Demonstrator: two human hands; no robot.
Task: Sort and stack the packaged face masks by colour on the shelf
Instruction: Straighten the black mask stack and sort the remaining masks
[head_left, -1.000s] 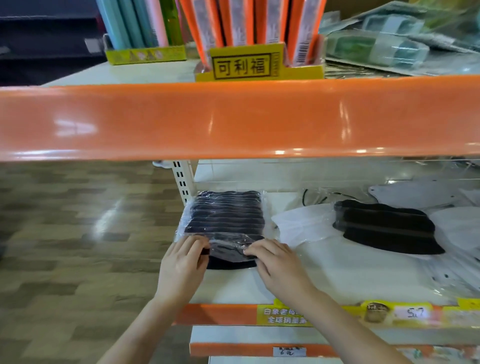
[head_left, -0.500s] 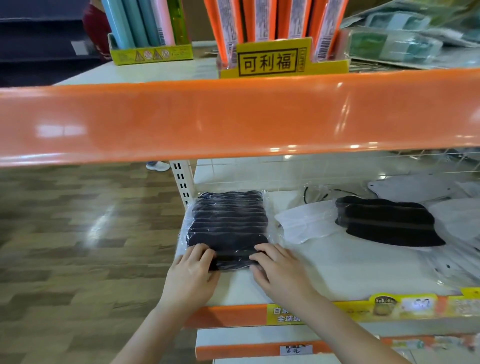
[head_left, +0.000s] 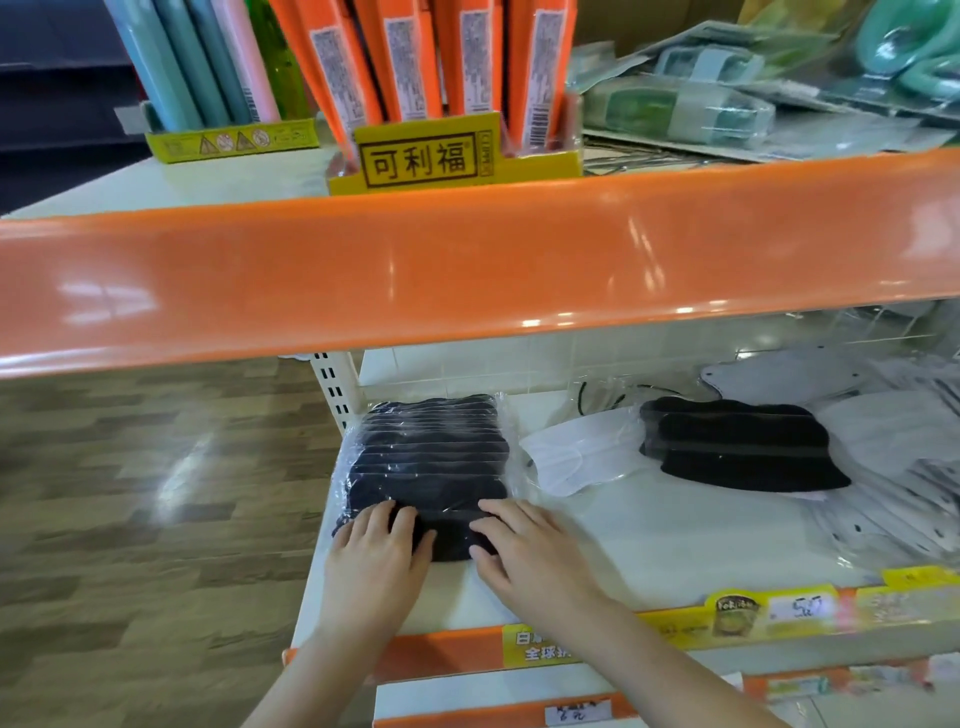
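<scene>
The shelf (head_left: 649, 540) fills the lower right of the frame, its white board carrying all the masks. At its left end, lower centre of the frame, lies the stack of black masks (head_left: 431, 457) in clear wrappers, the packs overlapping like shingles. Its long axis runs from the front edge back toward the rear wall, slightly tilted to the right, with the near end under the hands. Further right sit another black mask pack (head_left: 743, 447) and a white mask pack (head_left: 576, 452), with more white packs (head_left: 883, 467) at the right edge of the frame.

The left hand (head_left: 376, 551) lies flat with straight fingers on the near left corner of the stack; the right hand (head_left: 524, 545) presses likewise on the near right corner. Neither hand clasps anything.

The likely trouble is slippage: the wrappers look glossy, so an uneven push could fan the packs sideways or off the open left end of the shelf. Pressing too hard on the near end might also tip the far packs up.
</scene>
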